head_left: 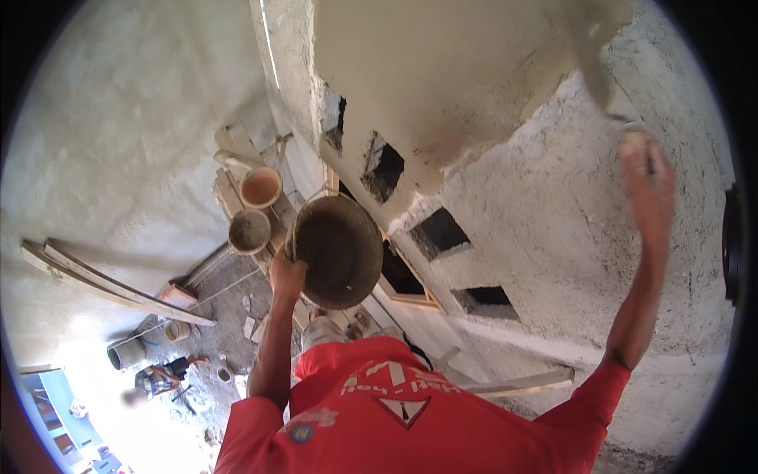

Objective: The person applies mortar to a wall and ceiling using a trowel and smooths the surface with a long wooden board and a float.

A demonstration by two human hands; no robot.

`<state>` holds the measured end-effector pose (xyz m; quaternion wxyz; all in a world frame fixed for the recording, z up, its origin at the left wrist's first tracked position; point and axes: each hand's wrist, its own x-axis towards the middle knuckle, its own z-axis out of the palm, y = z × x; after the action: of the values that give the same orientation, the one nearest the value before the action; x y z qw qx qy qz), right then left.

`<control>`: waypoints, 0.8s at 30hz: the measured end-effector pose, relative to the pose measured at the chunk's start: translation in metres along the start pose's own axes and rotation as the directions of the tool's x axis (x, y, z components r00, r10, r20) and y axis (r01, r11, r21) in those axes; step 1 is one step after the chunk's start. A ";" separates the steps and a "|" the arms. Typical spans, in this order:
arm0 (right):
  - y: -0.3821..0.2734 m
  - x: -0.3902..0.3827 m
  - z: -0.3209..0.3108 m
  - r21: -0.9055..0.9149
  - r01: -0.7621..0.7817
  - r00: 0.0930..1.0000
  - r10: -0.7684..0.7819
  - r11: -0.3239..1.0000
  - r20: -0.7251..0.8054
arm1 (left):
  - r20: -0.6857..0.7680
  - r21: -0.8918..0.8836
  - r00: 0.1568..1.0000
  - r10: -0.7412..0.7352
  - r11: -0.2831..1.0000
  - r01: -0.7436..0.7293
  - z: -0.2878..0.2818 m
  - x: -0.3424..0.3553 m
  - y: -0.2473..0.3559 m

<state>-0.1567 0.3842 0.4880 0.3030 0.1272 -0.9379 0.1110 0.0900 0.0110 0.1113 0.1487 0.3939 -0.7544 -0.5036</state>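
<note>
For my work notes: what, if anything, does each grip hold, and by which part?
The left grip holds a dark bucket by its rim; the right grip holds a trowel by its handle.

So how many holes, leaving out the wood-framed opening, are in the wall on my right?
4, in a slanting row: top hole by the left edge of the wall, second hole lower right, third hole further along, and lowest hole at the end. The bucket could hide more.

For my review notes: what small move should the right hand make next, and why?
Probably draw the trowel along the plaster's ragged edge: the right hand holds it there, rough wall remains uncovered beside it, and the left hand holds the bucket clear.
</note>
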 end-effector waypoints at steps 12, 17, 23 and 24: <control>-0.031 -0.205 0.182 0.493 0.078 0.385 -0.482 0.867 0.787 | 0.122 -0.517 0.978 -0.167 0.831 0.207 0.060 -0.013 -0.046; -0.089 -0.254 0.254 0.464 0.120 0.372 -0.473 0.878 0.799 | 0.327 -0.551 0.904 -0.274 0.722 0.418 0.084 -0.015 -0.045; -0.113 -0.226 0.217 0.631 0.144 0.541 -0.595 0.762 0.594 | 0.348 -0.751 0.844 -0.409 0.417 0.512 0.090 0.009 -0.099; -0.102 -0.229 0.220 0.598 0.090 0.516 -0.551 0.796 0.656 | 0.342 -0.717 0.804 -0.486 0.418 0.558 0.092 0.015 -0.105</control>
<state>-0.0652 0.2648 0.1907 -0.1834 0.4138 -0.8653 0.2152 0.0695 0.0399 -0.0244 0.1121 0.4792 -0.2959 -0.8187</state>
